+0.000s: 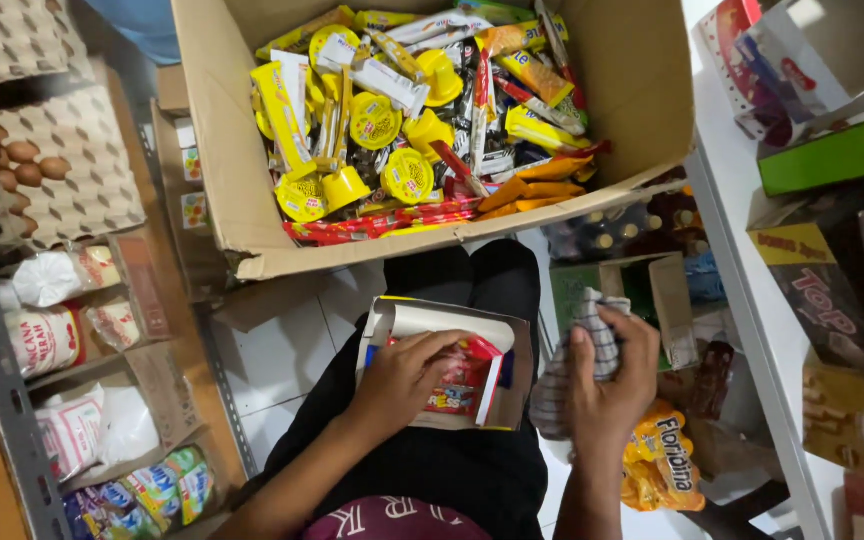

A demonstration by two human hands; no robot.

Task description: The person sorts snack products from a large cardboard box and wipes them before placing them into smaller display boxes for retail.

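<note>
Left hand [407, 375] lies spread over the small open carton [447, 365] on the lap, fingers inside on red snack packs [462, 385], grip loose, not clamped. Right hand [607, 385] has its grip closed on a checked cloth [577, 365], just beside the carton. Carton looks light, thin card, prob crushable, so best held by its side walls. Big cardboard box [232, 150] of yellow snacks sits beyond.

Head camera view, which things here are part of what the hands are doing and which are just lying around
In hand:
- small open box on the lap, left hand reaching into it
- snack packets inside that box
- checked cloth, gripped by the right hand

Lying about:
- big cardboard carton full of yellow snack packs
- egg trays
- shelf bags
- green box
</note>
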